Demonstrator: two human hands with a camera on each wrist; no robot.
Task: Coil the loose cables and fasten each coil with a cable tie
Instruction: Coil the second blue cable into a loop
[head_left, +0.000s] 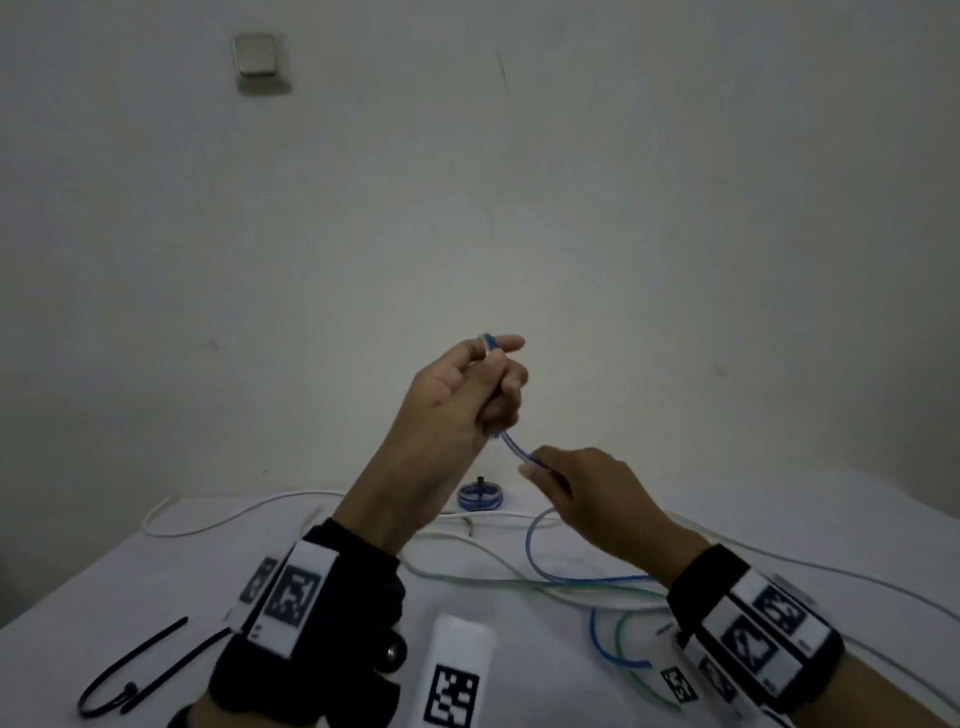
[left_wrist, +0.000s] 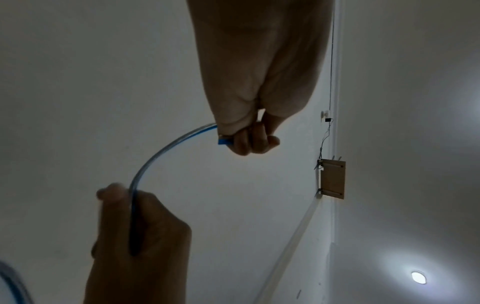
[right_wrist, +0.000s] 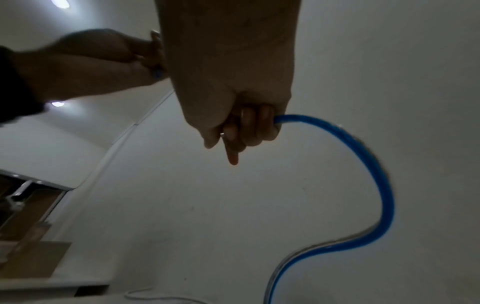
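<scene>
My left hand (head_left: 491, 382) is raised above the table and grips the end of a blue cable (head_left: 514, 444), whose tip pokes out above the fingers. My right hand (head_left: 563, 480) holds the same cable a short way lower, fingers curled round it. The left wrist view shows the blue cable (left_wrist: 161, 152) arching from my left hand (left_wrist: 249, 139) down to my right hand (left_wrist: 135, 222). From my right hand (right_wrist: 246, 127) the blue cable (right_wrist: 374, 164) hangs in a long curve toward the table. Black cable ties (head_left: 135, 670) lie at the table's front left.
On the white table (head_left: 779, 519) lie a white cable (head_left: 218, 519), a green cable (head_left: 621, 629) and a coiled blue cable (head_left: 480, 496) near the wall. A white block with a black marker (head_left: 457, 670) stands at the front between my wrists.
</scene>
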